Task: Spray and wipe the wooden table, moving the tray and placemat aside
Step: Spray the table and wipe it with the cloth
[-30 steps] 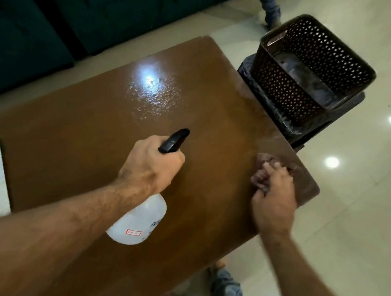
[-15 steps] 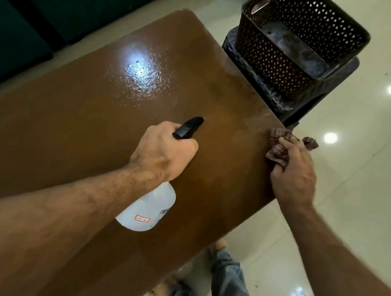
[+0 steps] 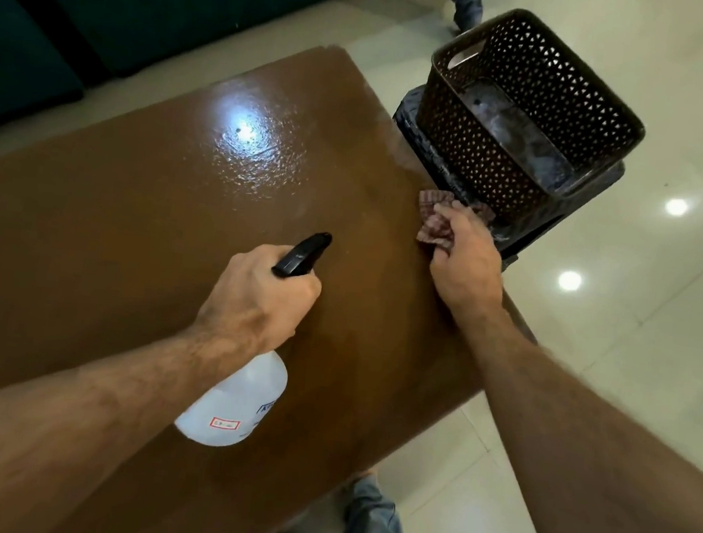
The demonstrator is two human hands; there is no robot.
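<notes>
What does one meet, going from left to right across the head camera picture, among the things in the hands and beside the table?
Spray bottle in the left hand → cloth under the right hand → basket.

My left hand (image 3: 259, 296) is curled tight in a grip, forearm stretched forward; my right hand (image 3: 466, 258) is fisted, arm extended.

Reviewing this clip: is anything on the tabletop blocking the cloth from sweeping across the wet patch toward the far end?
Nothing visible does. The right hand grips the cloth at the table's right edge, and the glossy wet patch lies bare. The left hand holds the spray bottle nearer the camera. The basket stands off the table.
</notes>
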